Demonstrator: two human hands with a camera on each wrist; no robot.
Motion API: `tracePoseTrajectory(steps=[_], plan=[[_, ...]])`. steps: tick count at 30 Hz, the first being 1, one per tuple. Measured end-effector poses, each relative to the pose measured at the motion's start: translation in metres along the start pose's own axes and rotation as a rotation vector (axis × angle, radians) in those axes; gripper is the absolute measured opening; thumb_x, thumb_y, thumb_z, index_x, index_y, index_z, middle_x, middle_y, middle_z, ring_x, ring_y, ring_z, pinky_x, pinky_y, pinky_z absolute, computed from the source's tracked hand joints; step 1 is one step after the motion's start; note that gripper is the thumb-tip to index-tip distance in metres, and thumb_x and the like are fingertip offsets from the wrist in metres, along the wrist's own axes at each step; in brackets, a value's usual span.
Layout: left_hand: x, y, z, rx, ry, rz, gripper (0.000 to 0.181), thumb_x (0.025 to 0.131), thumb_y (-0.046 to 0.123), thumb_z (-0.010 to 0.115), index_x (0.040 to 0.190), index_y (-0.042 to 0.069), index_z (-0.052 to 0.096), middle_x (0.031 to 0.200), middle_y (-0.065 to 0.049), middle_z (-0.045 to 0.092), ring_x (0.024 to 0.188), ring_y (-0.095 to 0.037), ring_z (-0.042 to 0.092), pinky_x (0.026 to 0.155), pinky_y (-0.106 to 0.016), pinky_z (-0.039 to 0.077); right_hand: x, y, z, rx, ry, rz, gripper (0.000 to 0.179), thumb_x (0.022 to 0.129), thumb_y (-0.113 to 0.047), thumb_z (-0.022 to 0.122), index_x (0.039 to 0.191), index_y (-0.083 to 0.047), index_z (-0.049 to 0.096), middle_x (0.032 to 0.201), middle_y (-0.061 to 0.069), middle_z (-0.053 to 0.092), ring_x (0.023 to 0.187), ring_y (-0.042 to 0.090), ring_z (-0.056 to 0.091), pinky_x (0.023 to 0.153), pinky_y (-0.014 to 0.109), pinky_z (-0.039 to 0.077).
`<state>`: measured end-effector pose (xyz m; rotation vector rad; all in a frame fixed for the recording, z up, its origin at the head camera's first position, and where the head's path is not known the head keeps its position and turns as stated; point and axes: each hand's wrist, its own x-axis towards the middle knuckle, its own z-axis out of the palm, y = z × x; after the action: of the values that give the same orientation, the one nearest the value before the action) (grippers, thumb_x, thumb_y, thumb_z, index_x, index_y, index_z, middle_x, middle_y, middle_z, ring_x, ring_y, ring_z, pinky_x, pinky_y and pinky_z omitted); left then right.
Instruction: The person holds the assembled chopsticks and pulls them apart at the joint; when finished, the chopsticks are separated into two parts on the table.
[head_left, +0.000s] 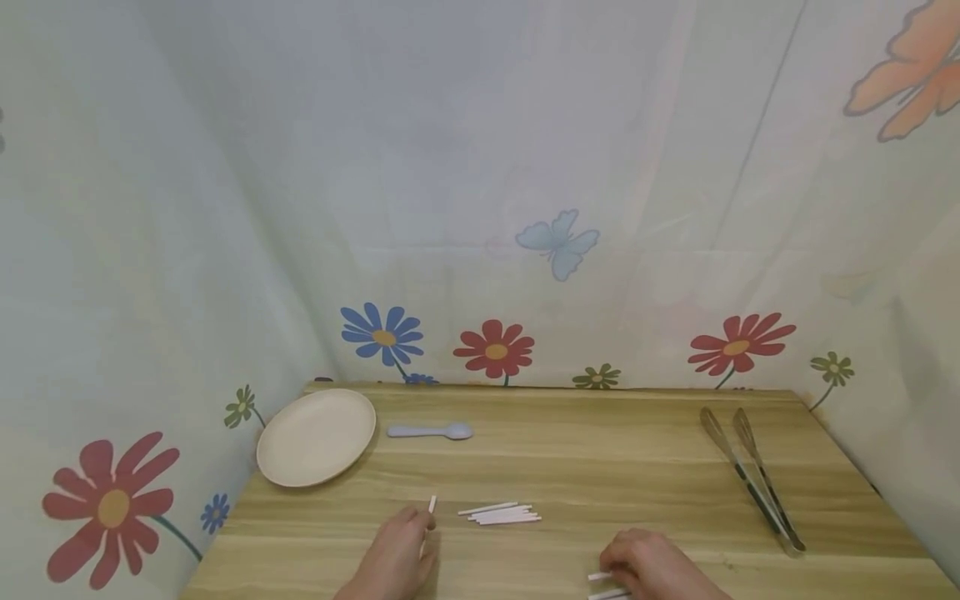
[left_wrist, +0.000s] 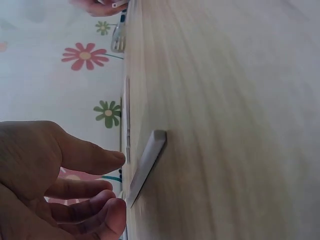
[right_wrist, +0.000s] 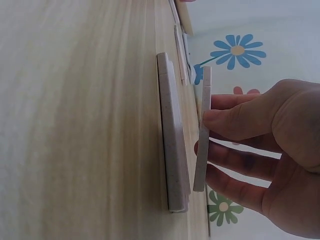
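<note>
In the right wrist view, my right hand (right_wrist: 270, 145) pinches a slim white stick (right_wrist: 204, 130) between thumb and fingers. It holds the stick just above the table, beside several white sticks (right_wrist: 172, 135) lying together there. My left hand (head_left: 401, 546) is low over the table at left of centre. Close to its fingertips one white stick (left_wrist: 147, 165) lies on the wood; thumb and fingers are apart, with a gap to the stick in the left wrist view. Between the hands in the head view lies a small pile of white sticks (head_left: 504, 514).
A cream plate (head_left: 315, 442) stands at the table's back left, with a pale grey-blue spoon (head_left: 431, 432) to its right. Metal tongs (head_left: 757, 483) lie along the right side. A flowered curtain (head_left: 450, 208) encloses the wooden table (head_left: 600, 450) at the back and sides.
</note>
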<state>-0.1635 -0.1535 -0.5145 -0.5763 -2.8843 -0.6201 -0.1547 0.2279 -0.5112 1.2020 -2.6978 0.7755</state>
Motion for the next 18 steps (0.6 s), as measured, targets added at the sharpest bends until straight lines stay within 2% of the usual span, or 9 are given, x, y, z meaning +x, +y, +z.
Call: tracePoseTrajectory(steps=[3,7,11,14,18], plan=[[-0.0019,0.0007,0.0004,0.015,0.003,-0.029,0.031,0.071,0.01,0.08,0.098,0.004,0.065,0.084,0.002,0.055,0.072,-0.014,0.055,0.064,-0.033,0.047,0.0003,-0.0008,-0.0011,0.013,-0.036,0.039,0.009,0.082,-0.012,0.074,0.084,-0.02,0.073,0.082,-0.016,0.064,0.075,-0.004,0.055,0.062,0.021,0.047],[-0.001,0.0029,-0.0014,0.005,-0.023,-0.086,0.032,0.072,0.011,0.079,0.099,0.004,0.063,0.088,-0.002,0.058,0.078,-0.022,0.06,0.07,-0.041,0.05,0.0004,-0.0021,-0.0028,0.025,-0.068,0.085,0.008,0.082,-0.012,0.074,0.085,-0.019,0.074,0.083,-0.017,0.064,0.076,-0.004,0.055,0.063,0.022,0.048],[0.0004,0.004,-0.0028,-0.008,-0.047,-0.135,0.031,0.074,0.011,0.078,0.098,0.003,0.062,0.09,-0.007,0.059,0.083,-0.029,0.062,0.075,-0.049,0.051,0.0004,-0.0028,-0.0032,0.019,-0.065,0.082,0.009,0.082,-0.011,0.074,0.085,-0.019,0.074,0.083,-0.017,0.064,0.076,-0.004,0.055,0.063,0.022,0.048],[0.0001,0.0041,-0.0026,-0.008,-0.054,-0.146,0.03,0.074,0.01,0.078,0.097,0.002,0.061,0.088,-0.008,0.058,0.08,-0.029,0.061,0.072,-0.048,0.051,0.0002,-0.003,-0.0026,0.013,-0.057,0.073,0.01,0.081,-0.01,0.075,0.085,-0.02,0.074,0.083,-0.017,0.064,0.076,-0.004,0.055,0.063,0.022,0.048],[-0.0021,0.0042,-0.0016,0.013,-0.043,-0.128,0.027,0.073,0.009,0.077,0.092,0.002,0.06,0.082,-0.007,0.055,0.073,-0.026,0.059,0.065,-0.045,0.05,0.0002,-0.0021,-0.001,0.021,-0.063,0.076,0.01,0.081,-0.01,0.075,0.084,-0.02,0.073,0.082,-0.017,0.063,0.075,-0.006,0.053,0.062,0.021,0.047]])
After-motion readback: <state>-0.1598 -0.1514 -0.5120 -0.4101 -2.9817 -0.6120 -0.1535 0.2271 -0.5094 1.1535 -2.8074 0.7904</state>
